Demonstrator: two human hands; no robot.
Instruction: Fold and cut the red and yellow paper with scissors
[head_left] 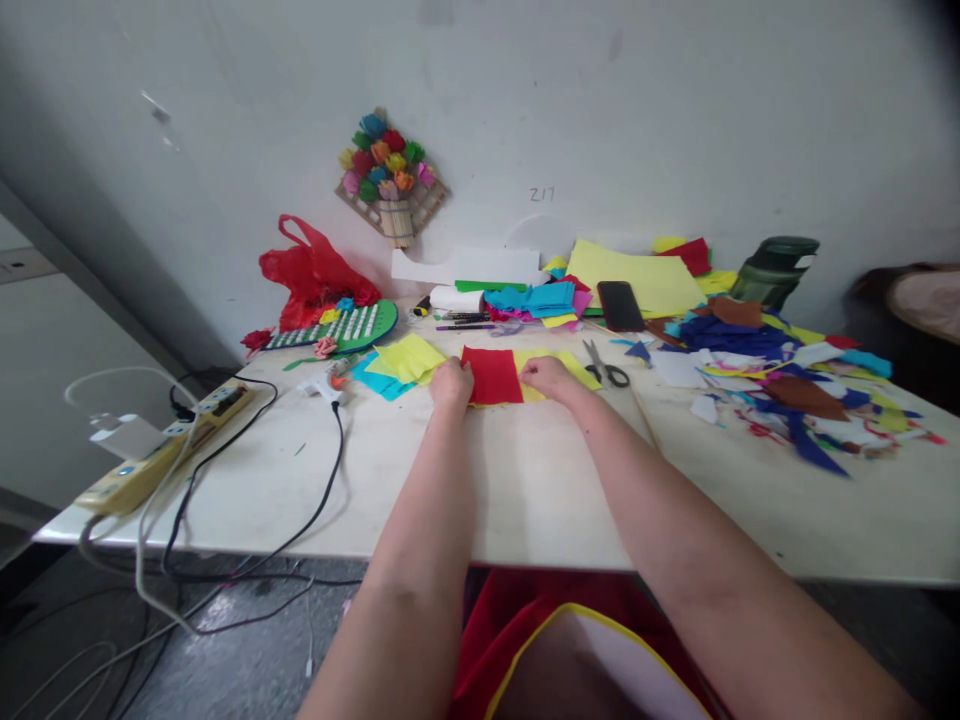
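A red crepe paper sheet [493, 378] lies at the middle of the table, with yellow crepe paper [531, 392] showing along its lower edge and to its right. My left hand [452, 383] is closed at the red sheet's left edge, thumb and fingers pinching it. On the other side my right hand [546, 376] has its fingers pinched together over the yellow paper, close to the red sheet's right edge; its fingertips are partly hidden. Left of my left hand, yellow pieces [407, 358] overlap blue paper [382, 382]. Scissors [606, 366] lie just beyond my right hand.
Paper scraps [802, 395] heap at the right, near a green bottle [776, 272]. A phone [620, 306] rests on a large yellow sheet [630, 265]. A power strip [161, 460] with loose cables, a red plastic bag [319, 268] and a green board [375, 325] occupy the left.
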